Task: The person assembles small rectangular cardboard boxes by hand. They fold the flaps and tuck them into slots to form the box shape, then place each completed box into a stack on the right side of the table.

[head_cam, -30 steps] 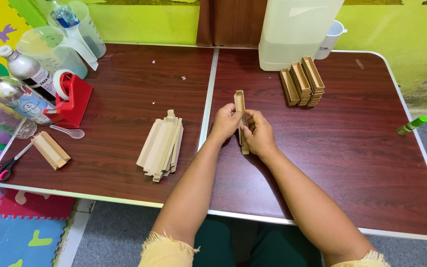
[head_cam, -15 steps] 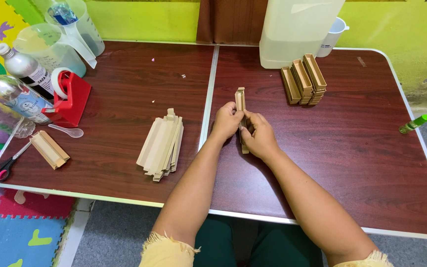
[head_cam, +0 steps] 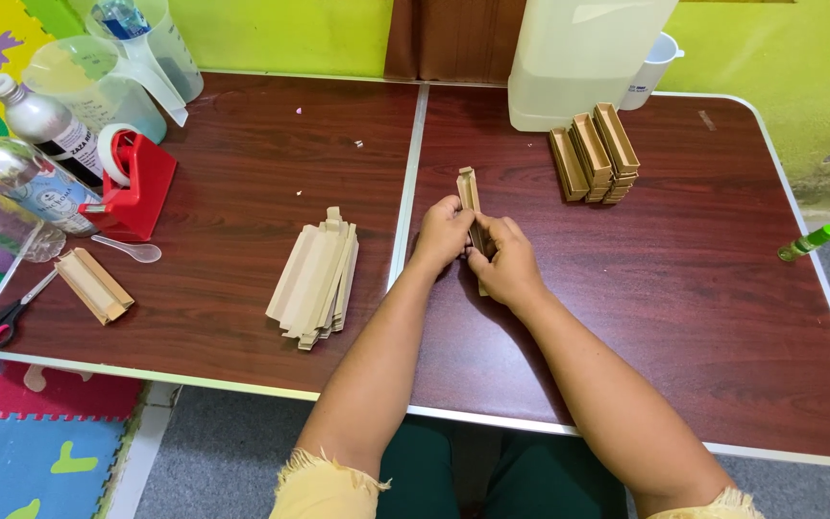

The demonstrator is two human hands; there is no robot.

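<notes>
**Both hands closed on one narrow cardboard box**

I see my left hand (head_cam: 442, 234) and right hand (head_cam: 504, 258) pressed close together at the middle of the table (head_cam: 684, 317), both gripping the same long, narrow brown cardboard box (head_cam: 470, 192). Its far end sticks out beyond the fingers, open side up; its near end pokes out just below my right hand. To the left of my left hand, near but apart, lies a stack of flat cardboard blanks (head_cam: 316, 279). Farther ahead and to the right of my right hand sit the finished boxes (head_cam: 594, 151) in a row, just in front of a large white jug (head_cam: 583, 58). Well off to the left are a red tape dispenser (head_cam: 136, 183), bottles (head_cam: 26, 173), a plastic spoon (head_cam: 132, 251), one folded cardboard piece (head_cam: 94, 285) and scissors (head_cam: 7, 317)
</notes>
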